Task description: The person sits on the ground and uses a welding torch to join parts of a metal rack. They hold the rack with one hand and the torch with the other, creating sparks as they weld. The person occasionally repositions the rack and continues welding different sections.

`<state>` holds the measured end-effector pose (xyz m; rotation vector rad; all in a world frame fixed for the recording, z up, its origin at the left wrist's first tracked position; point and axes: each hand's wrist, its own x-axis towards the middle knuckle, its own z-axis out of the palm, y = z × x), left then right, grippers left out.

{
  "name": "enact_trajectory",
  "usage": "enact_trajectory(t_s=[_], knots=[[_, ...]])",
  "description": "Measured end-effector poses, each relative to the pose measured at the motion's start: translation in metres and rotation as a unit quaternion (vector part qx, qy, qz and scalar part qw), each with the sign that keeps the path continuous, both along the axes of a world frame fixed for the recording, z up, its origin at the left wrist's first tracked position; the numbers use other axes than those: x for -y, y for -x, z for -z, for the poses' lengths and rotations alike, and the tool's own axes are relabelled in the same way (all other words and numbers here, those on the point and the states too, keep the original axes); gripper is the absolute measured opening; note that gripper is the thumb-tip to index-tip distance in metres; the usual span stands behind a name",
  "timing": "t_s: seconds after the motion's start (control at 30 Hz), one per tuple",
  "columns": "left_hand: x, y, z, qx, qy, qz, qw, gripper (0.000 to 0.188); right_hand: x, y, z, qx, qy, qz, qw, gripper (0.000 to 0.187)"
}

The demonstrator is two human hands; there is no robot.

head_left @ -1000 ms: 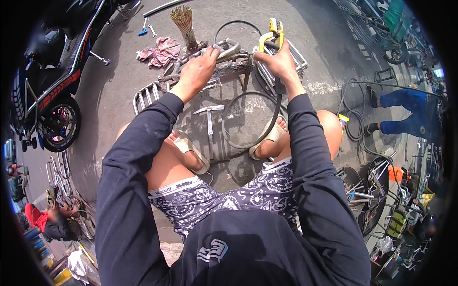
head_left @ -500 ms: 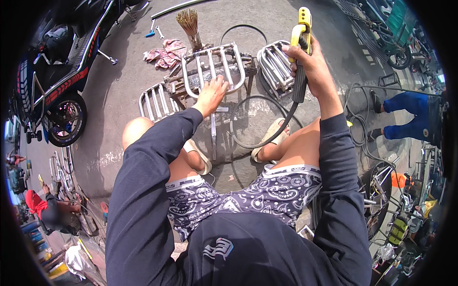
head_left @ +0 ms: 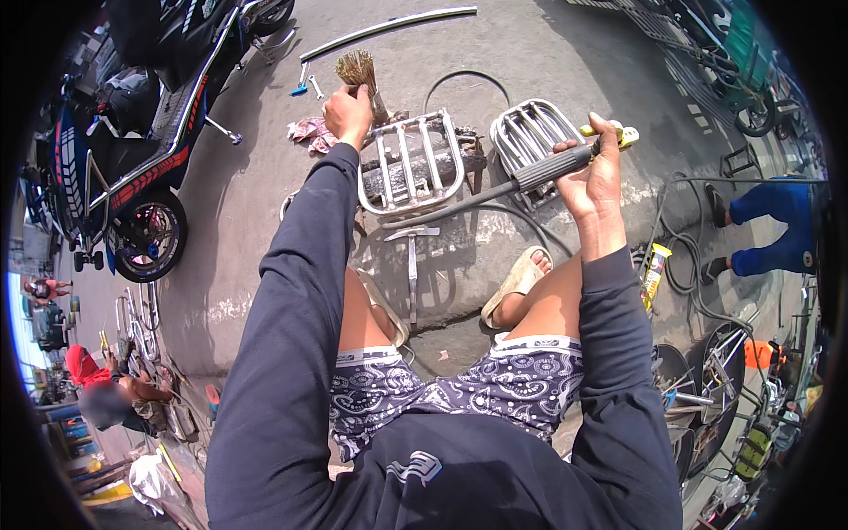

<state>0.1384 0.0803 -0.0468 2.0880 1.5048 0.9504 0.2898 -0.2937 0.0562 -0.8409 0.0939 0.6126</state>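
Observation:
My right hand [head_left: 590, 181] is closed around the ribbed black handle of a welding electrode holder [head_left: 552, 166]. The holder lies tilted sideways, its yellow jaw end to the right and its cable running left. At the upper left my left hand [head_left: 348, 115] is closed at a bundle of welding rods [head_left: 357, 67] standing in a holder; its fingertips are partly hidden. Between the hands a barred metal rack [head_left: 427, 159] rests on a low, rough work stand [head_left: 473, 159]. A chipping hammer [head_left: 412, 269] lies in front of it.
More barred racks [head_left: 534, 132] are stacked at the right. A pink rag [head_left: 311, 134], a wrench [head_left: 315, 87] and a long metal bar [head_left: 389, 31] lie beyond. A motorcycle [head_left: 146, 234] stands left. Cables [head_left: 676, 230] coil near a person in blue trousers [head_left: 773, 225].
My left hand has left the rack and moved up and left to the welding rods. My right hand has lowered and turned the electrode holder from upright to nearly level.

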Motion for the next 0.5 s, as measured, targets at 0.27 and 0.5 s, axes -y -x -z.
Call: enact_trajectory(t_s=[0.27, 0.5], knots=[[-0.007, -0.019, 0.001, 0.035, -0.022, -0.047, 0.998, 0.026, -0.006, 0.019, 0.003, 0.018, 0.023, -0.078, 0.997, 0.035], [-0.007, -0.019, 0.001, 0.049, 0.001, -0.046, 0.998, 0.027, -0.013, 0.038, 0.007, 0.052, 0.05, -0.124, 0.99, 0.033]])
